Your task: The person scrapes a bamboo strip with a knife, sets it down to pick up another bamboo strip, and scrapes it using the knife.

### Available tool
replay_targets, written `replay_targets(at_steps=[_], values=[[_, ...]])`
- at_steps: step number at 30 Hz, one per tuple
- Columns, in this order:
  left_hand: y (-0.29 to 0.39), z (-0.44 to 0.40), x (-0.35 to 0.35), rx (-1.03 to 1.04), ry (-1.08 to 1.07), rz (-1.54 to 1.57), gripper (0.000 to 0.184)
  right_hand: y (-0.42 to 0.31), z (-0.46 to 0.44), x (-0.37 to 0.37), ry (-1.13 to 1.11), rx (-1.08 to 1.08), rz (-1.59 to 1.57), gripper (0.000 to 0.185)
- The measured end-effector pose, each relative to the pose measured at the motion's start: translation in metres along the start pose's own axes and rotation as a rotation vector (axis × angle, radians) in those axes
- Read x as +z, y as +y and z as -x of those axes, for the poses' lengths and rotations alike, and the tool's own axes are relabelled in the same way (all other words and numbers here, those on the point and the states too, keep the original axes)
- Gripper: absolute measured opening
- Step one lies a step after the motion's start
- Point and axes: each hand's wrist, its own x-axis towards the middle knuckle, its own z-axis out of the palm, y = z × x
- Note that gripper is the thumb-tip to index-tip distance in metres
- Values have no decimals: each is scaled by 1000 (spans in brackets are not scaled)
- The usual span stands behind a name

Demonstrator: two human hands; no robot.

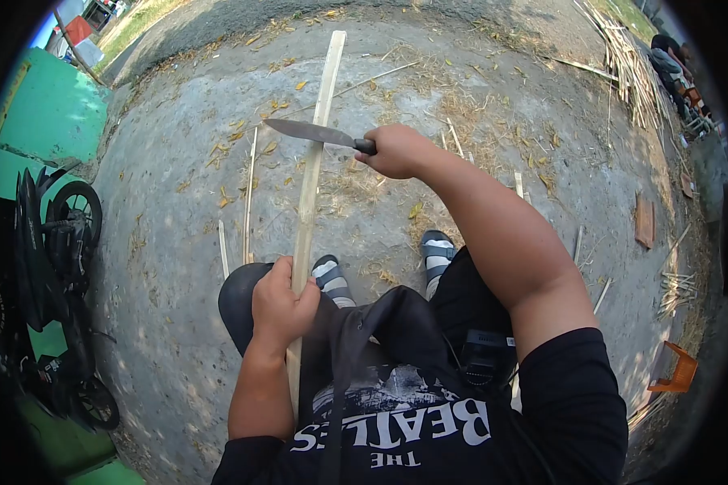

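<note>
A long pale strip that looks like split bamboo runs from beside my body out over the ground. My left hand is closed around its lower part, near my knee. In my right hand is the dark handle of a large knife. Its broad blade points left and crosses the strip in its upper half. Whether the edge touches the strip or hovers over it, I cannot tell. The strip's near end is partly hidden by my left hand and forearm.
Thin strips and shavings lie on the concrete ground around my sandalled feet. A motorcycle stands at left. At right are a strip pile, a brick, an orange plastic stool and a seated person.
</note>
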Motion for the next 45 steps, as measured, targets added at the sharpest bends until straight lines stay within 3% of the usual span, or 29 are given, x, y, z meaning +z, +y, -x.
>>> replay_targets(at_steps=[1,4,11,18,23,30,34,39,45], values=[[-1,1,0,9,0,-9,22,7,-5,-6,-2,73,-28,38],[-3,1,0,15,2,-27,22,12,-2,-4,-4,30,-34,39],[-2,-1,3,15,-18,-63,22,-30,22,22,-263,-356,49,36],[2,0,0,-2,-30,-120,25,-6,11,-11,-175,-67,137,37],[1,-2,3,-17,-33,-126,25,-24,30,9,-230,-264,176,32],[-3,0,2,9,12,-107,23,6,3,-11,-221,-32,226,32],[-2,-3,5,2,0,-121,22,-26,26,-3,-242,-137,244,33],[-2,-2,6,12,-11,-167,23,-3,5,-10,-219,4,220,31],[-4,-1,7,30,-7,-189,23,-28,27,-2,-216,-47,290,30]])
